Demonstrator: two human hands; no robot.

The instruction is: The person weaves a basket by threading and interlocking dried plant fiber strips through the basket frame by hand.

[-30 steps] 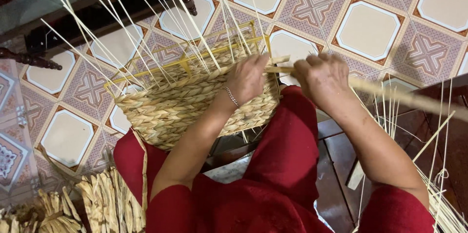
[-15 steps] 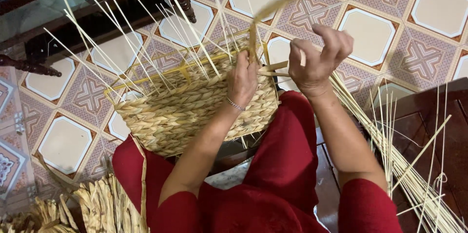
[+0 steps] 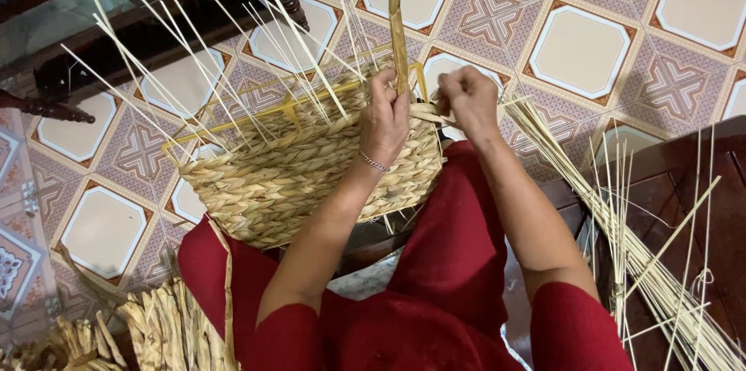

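Observation:
A half-woven straw basket [image 3: 295, 173] rests on my lap, built around a yellow wire frame [image 3: 233, 124], with many thin pale stakes [image 3: 194, 52] fanning up from its rim. My left hand [image 3: 386, 118] presses on the basket's top right corner and pinches a flat tan fibre strand [image 3: 397, 13] that stands straight up. My right hand [image 3: 465, 99] sits just beside it at the same corner, fingers closed on the strand's lower end at the rim.
A bundle of thin pale reeds [image 3: 637, 254] lies across a dark wooden seat [image 3: 684, 200] on the right. Braided straw pieces [image 3: 155, 332] lie at bottom left. A dark wooden table with a glass top [image 3: 93, 21] stands at the upper left on patterned floor tiles [image 3: 579, 48].
My right hand dropped from raised and open back to the basket's corner. The flat strand swung from pointing right to standing upright at the rim.

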